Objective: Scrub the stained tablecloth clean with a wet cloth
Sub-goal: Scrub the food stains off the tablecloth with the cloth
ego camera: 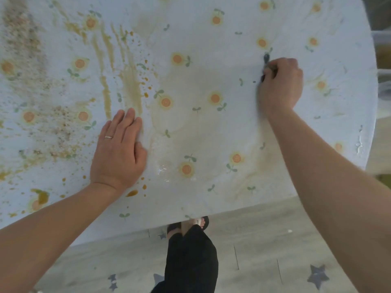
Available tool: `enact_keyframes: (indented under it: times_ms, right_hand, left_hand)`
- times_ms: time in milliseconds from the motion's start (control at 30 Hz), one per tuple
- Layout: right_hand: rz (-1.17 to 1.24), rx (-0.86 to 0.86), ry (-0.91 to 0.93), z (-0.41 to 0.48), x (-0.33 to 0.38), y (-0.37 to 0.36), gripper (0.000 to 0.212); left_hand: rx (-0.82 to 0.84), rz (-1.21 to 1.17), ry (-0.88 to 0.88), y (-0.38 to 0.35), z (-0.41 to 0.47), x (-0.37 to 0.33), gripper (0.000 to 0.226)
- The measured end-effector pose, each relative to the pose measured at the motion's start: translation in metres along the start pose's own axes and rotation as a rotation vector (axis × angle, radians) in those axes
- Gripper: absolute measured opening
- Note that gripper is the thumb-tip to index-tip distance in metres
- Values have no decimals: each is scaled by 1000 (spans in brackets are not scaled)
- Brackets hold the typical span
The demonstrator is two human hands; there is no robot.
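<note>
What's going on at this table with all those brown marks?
A person is cleaning a flowered tablecloth. The right hand grips a small dark cloth and presses it on the tablecloth toward the right side. The left hand lies flat on the tablecloth, fingers straight. Brown streaks and crumbs cover the left part, while the middle shows only faint marks and a wet patch.
</note>
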State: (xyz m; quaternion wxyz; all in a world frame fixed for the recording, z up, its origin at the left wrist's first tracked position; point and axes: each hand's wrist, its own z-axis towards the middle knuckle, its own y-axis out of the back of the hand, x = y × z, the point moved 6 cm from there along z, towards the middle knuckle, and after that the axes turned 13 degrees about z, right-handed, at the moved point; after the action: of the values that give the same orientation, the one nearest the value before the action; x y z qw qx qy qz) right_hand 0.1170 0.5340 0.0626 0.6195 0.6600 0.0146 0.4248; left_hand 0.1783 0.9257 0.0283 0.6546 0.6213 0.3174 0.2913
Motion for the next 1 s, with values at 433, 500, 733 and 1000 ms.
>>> enact_keyframes:
  times_ms: [433, 500, 733, 1000]
  right_hand:
    - [10, 129, 273, -60, 6, 2, 19]
    - [-12, 88, 161, -43, -16, 12, 19]
    - [168, 7, 14, -177, 1, 15, 13]
    - [260, 281, 450, -264, 46, 1, 15]
  left_hand:
    - [16, -4, 1, 1, 4, -1, 59]
    - [20, -1, 0, 0, 1, 0, 58]
    - [3, 3, -6, -1, 0, 0, 58]
    - [0, -14, -9, 1, 2, -1, 59]
